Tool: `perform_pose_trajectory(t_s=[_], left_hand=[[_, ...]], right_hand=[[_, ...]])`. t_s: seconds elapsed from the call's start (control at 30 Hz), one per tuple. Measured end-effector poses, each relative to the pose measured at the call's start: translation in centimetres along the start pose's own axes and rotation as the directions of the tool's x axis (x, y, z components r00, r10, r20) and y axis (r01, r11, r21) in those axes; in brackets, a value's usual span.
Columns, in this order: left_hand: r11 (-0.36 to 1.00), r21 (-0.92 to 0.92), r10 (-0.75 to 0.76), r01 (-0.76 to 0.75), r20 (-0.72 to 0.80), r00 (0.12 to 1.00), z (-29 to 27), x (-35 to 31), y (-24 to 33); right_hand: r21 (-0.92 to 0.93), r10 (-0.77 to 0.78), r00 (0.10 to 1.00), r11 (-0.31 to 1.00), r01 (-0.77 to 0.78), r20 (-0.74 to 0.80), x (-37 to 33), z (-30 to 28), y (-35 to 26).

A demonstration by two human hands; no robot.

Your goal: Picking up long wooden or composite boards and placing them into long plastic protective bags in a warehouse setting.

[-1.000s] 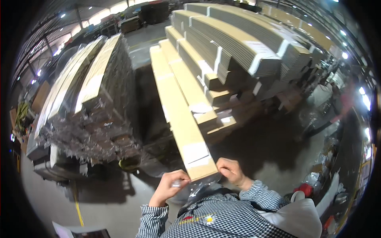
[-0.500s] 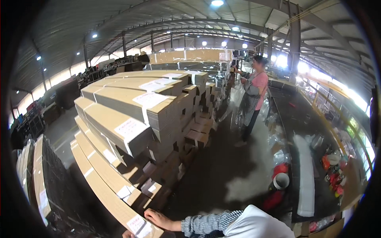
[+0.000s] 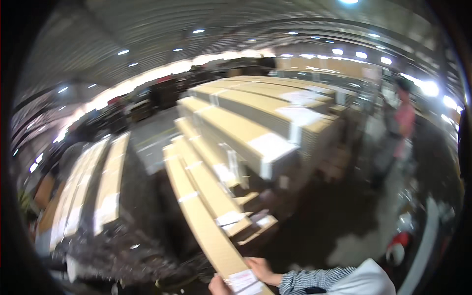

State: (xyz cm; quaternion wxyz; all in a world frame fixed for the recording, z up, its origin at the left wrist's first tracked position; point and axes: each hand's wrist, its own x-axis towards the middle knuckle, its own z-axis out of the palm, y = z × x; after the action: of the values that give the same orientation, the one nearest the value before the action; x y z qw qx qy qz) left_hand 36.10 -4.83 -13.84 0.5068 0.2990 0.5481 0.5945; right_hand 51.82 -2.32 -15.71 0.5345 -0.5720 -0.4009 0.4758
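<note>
A long, narrow bundle of flat cardboard (image 3: pixel 206 223) stretches away from me, with a white label (image 3: pixel 244 281) on its near end. My right hand (image 3: pixel 259 269) grips the right edge of that end, beside the label. On the opposite edge, my left hand (image 3: pixel 219 285) is curled against the cardboard, partly cut off by the lower rim of the picture. The bundle lies alongside a second long cardboard bundle (image 3: pixel 199 172) with its own white label. Motion blur softens the fingers.
A tall stack of labelled cardboard bundles (image 3: pixel 246 132) stands ahead. More long bundles (image 3: pixel 112 182) stand to the left, with dark wrapping beside them. At the right, a person in a pink top (image 3: pixel 404 120) stands near a dark worktable (image 3: pixel 437 147). A red and white roll (image 3: pixel 397 248) is at the lower right.
My view has swung left, so the stacks and the other person sit further right in the picture. More of my left hand shows at the bundle's end; my right hand stays on its edge.
</note>
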Motion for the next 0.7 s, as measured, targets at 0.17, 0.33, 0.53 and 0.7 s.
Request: perform_pose_trajectory(t_s=[0.17,0.33,0.53,0.7], left_hand=[[0.953,0.289,0.093,-0.092,0.011,0.996,-2.2,2.3,-8.2],[0.681,0.683,0.149,-0.263,0.222,0.963,-5.5,1.2,-10.8],[0.777,0.558,0.196,-0.292,0.226,0.954,-6.4,-5.2,-3.6],[0.866,0.356,0.293,-0.35,0.205,0.934,-5.1,-7.7,3.7]], right_hand=[[-0.53,-0.28,0.959,0.809,0.254,0.032,2.1,-1.4,7.6],[-0.516,0.26,0.965,0.823,-0.239,-0.033,2.4,-3.1,13.3],[-0.422,0.047,0.987,0.906,0.022,0.154,-3.7,-1.8,2.5],[-0.167,-0.083,0.949,0.976,0.139,0.305,-4.3,-2.3,-1.7]])
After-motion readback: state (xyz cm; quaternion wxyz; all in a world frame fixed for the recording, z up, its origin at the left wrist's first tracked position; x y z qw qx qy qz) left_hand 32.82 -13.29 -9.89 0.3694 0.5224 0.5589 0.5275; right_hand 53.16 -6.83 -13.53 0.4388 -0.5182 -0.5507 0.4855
